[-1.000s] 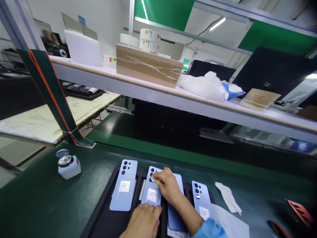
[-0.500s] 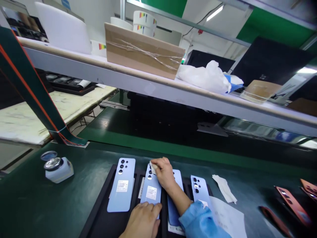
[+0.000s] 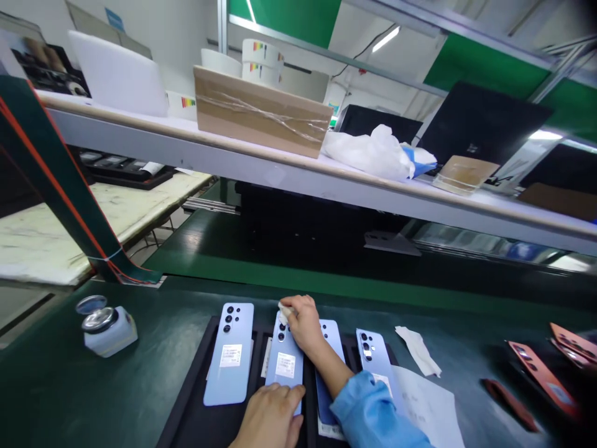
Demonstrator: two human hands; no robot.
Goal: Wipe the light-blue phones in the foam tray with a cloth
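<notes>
Four-camera-style light-blue smartphones lie face down in a black tray [image 3: 186, 398]. Over the lower end of the second smartphone [image 3: 285, 364] from the left, my left hand [image 3: 273, 414] rests with bent fingers, holding it in place. My right hand [image 3: 304, 320] pinches a folded white wipe [image 3: 283, 313] against that phone's top edge, beside its camera lenses. The leftmost smartphone [image 3: 228, 379] bears a white label. My right forearm partly covers a third smartphone [image 3: 331, 336]. Another smartphone [image 3: 373, 354] lies at the tray's right side, partly behind my blue sleeve.
A white dispenser bottle [image 3: 111, 333] with its metal lid raised stands at left. Right of the tray lie a white wipe [image 3: 418, 350], a paper sheet [image 3: 431, 401] and several orange-red phones [image 3: 543, 376]. A shelf [image 3: 261, 171] with a cardboard box [image 3: 261, 112] spans above the bench.
My right hand has shifted the wipe slightly left across the phone's top edge. My left hand stays on the same phone. The camera view has tilted slightly.
</notes>
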